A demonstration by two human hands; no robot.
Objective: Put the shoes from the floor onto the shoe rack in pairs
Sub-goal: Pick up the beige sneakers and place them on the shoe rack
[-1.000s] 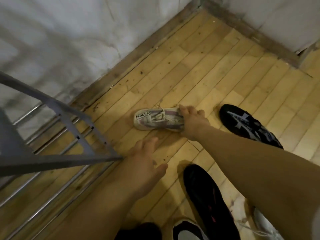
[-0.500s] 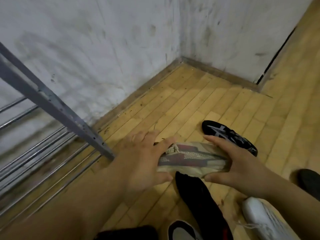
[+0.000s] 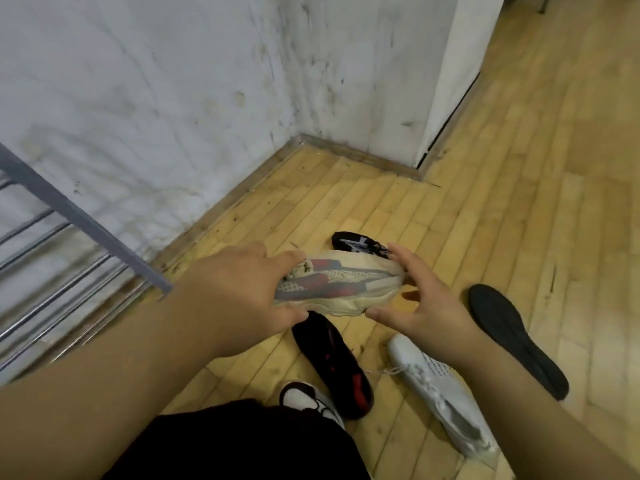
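Rm corner: two white plaster walls [image 3: 156, 98] meet at back, both scuffed w/ grey smudges & dark marks. Brown baseboard [image 3: 360, 155] runs along btm of each. Floor [image 3: 554, 168] is yellowish wood parquet in narrow strips, worn & speckled near the corner. On the R a cleaner white panel [image 3: 457, 64] juts out, w/ a thin dark gap [image 3: 450, 119] along its edge. Light is soft & dim.

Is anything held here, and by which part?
The beige sneaker: left hand grips its lace end, thumb under the sole. The right hand is spread open by the toe.
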